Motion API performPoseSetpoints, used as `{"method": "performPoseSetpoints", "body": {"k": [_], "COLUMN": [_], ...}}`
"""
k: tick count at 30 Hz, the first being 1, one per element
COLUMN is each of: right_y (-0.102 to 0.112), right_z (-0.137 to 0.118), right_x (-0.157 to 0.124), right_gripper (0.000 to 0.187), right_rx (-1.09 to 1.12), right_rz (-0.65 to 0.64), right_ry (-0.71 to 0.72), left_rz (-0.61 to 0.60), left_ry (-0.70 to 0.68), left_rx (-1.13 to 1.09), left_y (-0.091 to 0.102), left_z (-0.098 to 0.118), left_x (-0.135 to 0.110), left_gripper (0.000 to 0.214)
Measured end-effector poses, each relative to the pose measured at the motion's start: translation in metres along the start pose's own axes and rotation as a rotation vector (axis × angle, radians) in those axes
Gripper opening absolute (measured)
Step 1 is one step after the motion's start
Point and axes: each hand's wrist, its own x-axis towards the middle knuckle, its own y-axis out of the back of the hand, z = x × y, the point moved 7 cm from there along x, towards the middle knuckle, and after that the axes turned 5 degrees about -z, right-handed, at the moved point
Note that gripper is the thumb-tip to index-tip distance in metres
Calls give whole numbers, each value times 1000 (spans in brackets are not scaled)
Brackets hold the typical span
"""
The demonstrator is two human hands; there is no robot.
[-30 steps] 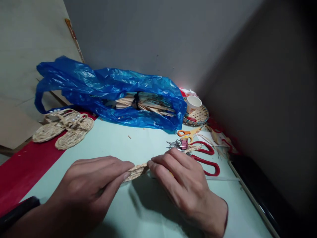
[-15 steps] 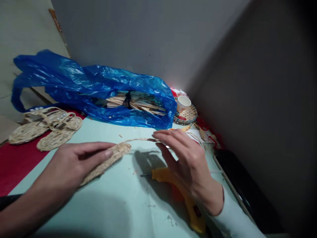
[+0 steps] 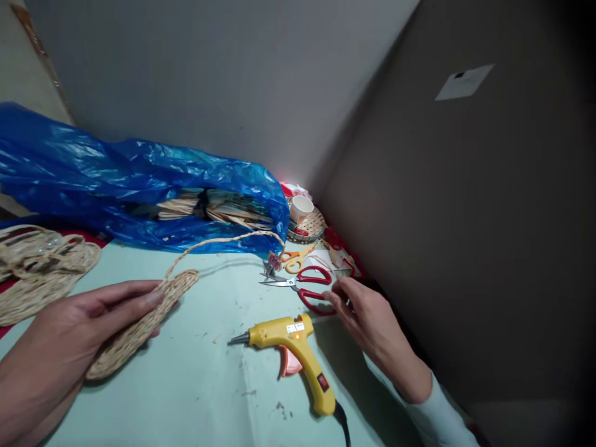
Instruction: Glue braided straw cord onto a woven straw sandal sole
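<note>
My left hand [image 3: 112, 316] grips a flat, oval woven straw sole [image 3: 139, 335], thumb on top and fingers beneath. From the sole's far end a straw cord [image 3: 223, 239] arches to the right, its end near a small clip [image 3: 274, 261]. My right hand [image 3: 372, 329] has its fingertips pinched at the lower handle loop of red-handled scissors [image 3: 313, 303], whose blades point left, slightly apart. Below them a yellow glue gun [image 3: 298, 344] lies on its side, nozzle to the left, with its small light glowing.
A blue plastic bag [image 3: 139, 167] holding bundled straw stretches along the wall. Woven straw sandals [image 3: 56, 267] sit at the left. Behind the red scissors are orange-handled scissors [image 3: 294, 266], a shallow basket [image 3: 317, 226] and a paper cup [image 3: 302, 208]. The glue gun's cord [image 3: 343, 425] runs toward me.
My right hand has let go of the straw cord and moved right to the red-handled scissors. The view has turned right. My left hand still holds the sole.
</note>
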Motion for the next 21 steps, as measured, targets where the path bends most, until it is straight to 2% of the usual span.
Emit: {"method": "performPoseSetpoints", "body": {"k": [2, 5, 8, 10, 15, 18, 21], "right_y": [-13, -28, -30, -25, -15, -8, -22], "right_z": [6, 7, 4, 0, -24, -37, -44], "right_x": [1, 11, 16, 11, -22, -38, -55], "right_gripper": [8, 23, 28, 18, 30, 31, 30], "right_rx": [-28, -37, -47, -48, -18, -16, 64], "right_rz": [-87, -203, -259, -278, -379, -336, -399], "right_ry": [16, 47, 22, -22, -64, -46, -18], "left_rz": [-1, -90, -125, -103, -87, -73, -73], "left_ry": [92, 148, 106, 61, -32, -127, -177], "left_rx": [-124, -256, -288, -248, -30, 86, 214], "left_y": [-6, -17, -16, -11, -8, -12, -17], "left_z": [-2, -3, 0, 2, 14, 28, 38], "left_x": [-4, -6, -2, 1, 3, -3, -10], "left_gripper": [8, 3, 3, 2, 8, 20, 32]}}
